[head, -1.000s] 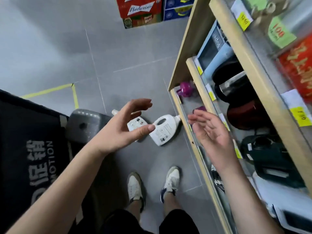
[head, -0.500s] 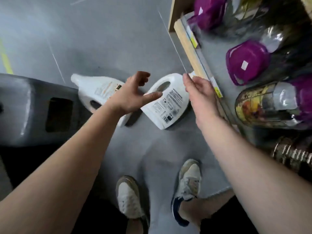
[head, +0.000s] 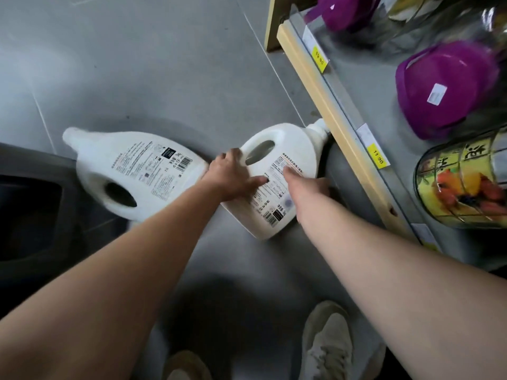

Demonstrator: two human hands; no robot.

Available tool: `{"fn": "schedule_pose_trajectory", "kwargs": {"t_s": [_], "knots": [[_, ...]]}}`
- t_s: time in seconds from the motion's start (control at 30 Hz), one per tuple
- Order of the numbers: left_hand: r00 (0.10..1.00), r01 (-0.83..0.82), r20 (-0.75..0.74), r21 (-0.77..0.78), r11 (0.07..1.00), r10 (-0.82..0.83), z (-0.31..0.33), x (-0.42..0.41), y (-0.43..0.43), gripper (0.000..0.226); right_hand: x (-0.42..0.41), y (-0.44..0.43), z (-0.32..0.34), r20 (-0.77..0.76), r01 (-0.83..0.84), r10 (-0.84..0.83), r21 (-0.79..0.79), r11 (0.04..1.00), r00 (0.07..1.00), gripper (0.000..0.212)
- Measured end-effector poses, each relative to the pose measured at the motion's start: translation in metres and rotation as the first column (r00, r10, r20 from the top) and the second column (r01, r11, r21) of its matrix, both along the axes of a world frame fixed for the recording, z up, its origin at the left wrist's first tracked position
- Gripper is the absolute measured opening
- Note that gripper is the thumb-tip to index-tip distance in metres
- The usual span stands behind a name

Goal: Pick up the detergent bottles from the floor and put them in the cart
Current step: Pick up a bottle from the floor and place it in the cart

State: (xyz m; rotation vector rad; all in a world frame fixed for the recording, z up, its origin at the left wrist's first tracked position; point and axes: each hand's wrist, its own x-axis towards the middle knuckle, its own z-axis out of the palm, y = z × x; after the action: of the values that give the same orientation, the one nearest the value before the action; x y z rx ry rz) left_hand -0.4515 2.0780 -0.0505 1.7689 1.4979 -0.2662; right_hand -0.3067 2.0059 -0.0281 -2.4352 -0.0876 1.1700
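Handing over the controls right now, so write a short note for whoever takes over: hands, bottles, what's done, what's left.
Left hand: holds the right bottle at its handle side, thumb across the label.
Right hand: grips the same bottle's other side.
Right bottle: lying on the floor, cap toward the shelf edge.
Left bottle: lying on the floor beside the cart, untouched.
Done: neither bottle lifted yet.
Left: lift the right bottle into the cart, then the left bottle.
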Motion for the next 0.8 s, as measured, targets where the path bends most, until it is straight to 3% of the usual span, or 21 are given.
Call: {"fn": "schedule_pose_trajectory", "kwargs": {"t_s": [0.07, 0.17, 0.37, 0.67, 0.8], "knots": [[0.999, -0.032, -0.029, -0.011, 0.999, 0.032, -0.007, -0.001, -0.008, 0.102, -0.002, 0.0, -0.001, 0.063, -0.066, 0.07, -0.053, 0.996, 0.996, 0.081], [0.978, -0.207, -0.033, -0.071, 0.976, 0.205, -0.013, -0.01, -0.037, 0.11, -0.009, -0.003, -0.004, 0.108, -0.211, 0.225, -0.128, 0.969, 0.968, 0.082], [0.928, -0.371, -0.096, -0.147, 0.917, 0.36, -0.002, -0.015, -0.099, 0.105, -0.018, -0.032, -0.012, 0.142, -0.348, 0.367, -0.142, 0.927, 0.919, 0.071], [0.915, -0.393, -0.242, -0.349, 0.851, 0.324, 0.001, -0.029, -0.119, 0.119, -0.023, -0.065, -0.003, 0.053, -0.522, 0.54, -0.198, 0.83, 0.84, 0.085], [0.944, -0.312, -0.226, -0.365, 0.877, 0.241, 0.005, -0.027, -0.101, 0.123, -0.003, -0.043, -0.007, -0.086, -0.419, 0.411, -0.102, 0.902, 0.907, 0.073]]}}
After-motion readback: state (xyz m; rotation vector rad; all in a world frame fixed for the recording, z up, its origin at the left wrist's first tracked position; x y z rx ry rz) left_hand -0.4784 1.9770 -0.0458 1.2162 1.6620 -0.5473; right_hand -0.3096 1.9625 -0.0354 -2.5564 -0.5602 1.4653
